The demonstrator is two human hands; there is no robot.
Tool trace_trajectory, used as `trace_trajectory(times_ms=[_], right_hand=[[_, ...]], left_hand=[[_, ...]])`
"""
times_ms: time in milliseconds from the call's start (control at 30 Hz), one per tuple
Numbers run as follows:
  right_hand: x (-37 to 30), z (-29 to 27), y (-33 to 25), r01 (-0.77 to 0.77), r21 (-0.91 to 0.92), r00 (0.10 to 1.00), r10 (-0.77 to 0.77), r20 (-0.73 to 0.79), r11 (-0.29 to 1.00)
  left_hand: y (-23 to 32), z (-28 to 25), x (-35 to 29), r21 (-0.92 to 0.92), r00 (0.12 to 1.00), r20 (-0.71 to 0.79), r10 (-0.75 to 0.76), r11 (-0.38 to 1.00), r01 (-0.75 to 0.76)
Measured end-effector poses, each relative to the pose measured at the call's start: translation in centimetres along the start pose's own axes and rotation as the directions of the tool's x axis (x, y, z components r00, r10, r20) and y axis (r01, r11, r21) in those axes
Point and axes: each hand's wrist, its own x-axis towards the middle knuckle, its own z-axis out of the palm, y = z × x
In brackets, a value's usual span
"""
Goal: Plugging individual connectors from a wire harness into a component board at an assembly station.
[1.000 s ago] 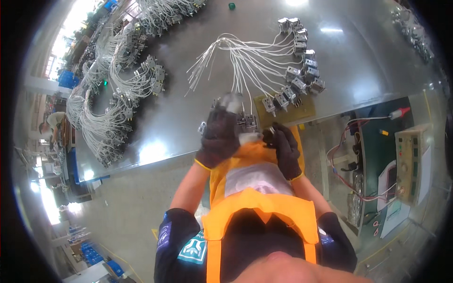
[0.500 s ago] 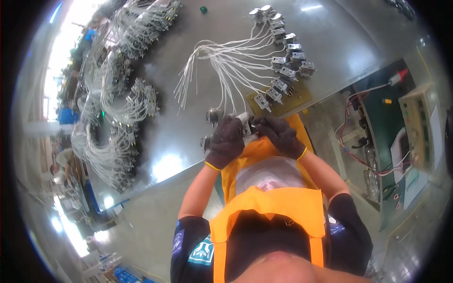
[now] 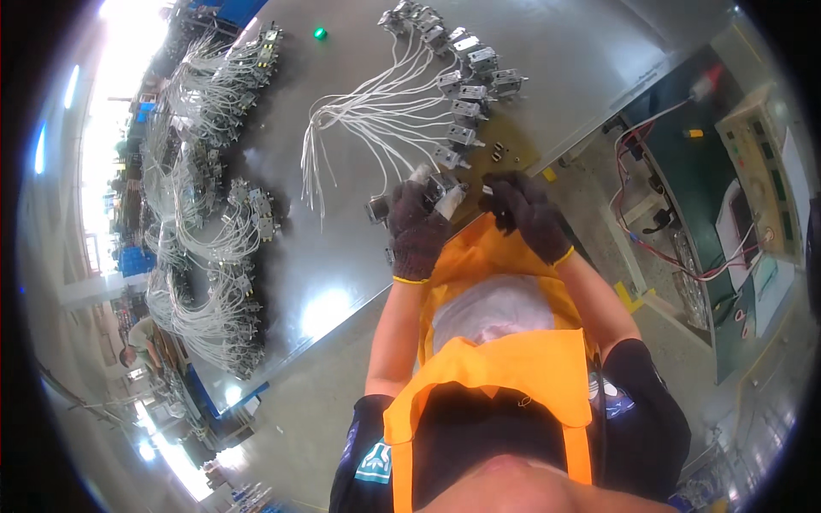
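Note:
My left hand (image 3: 416,226), in a dark knitted glove, is closed around a small metal-cased part with a white lead (image 3: 446,188) at the near table edge. Something white shows by its fingertips. To its right, my right hand (image 3: 523,210), gloved alike, is apart from it with fingers bent together; a small pale tip shows at them, too small to name. Beyond both hands a fan of white wires (image 3: 385,111) runs to a curved row of metal-cased parts (image 3: 469,92). Another such part (image 3: 376,209) lies beside my left hand.
A yellowish board (image 3: 517,141) with small bits on it lies by the near edge. Heaps of wired metal parts (image 3: 209,231) cover the left side of the metal table (image 3: 333,265). At right stand a beige control box (image 3: 757,171) and red-and-white leads (image 3: 620,227). Another person (image 3: 141,342) is far left.
My hands, close together at the part before, have moved apart, the right one drawing away to the right. The view has shifted, so the table things appear further left.

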Motion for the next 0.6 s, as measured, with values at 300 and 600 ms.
trace_trajectory(times_ms=[300,600], right_hand=[[-2.1,1.7,2.2,0.060,0.136,0.998,-0.062,0.008,0.989],[-0.4,3.2,2.8,0.374,-0.245,0.917,-0.395,-0.044,0.895]], left_hand=[[0.0,0.0,1.1,0.128,0.986,0.091,0.137,0.981,-0.148],[-1.0,1.1,1.0,-0.119,0.967,0.192,-0.170,0.974,0.195]])
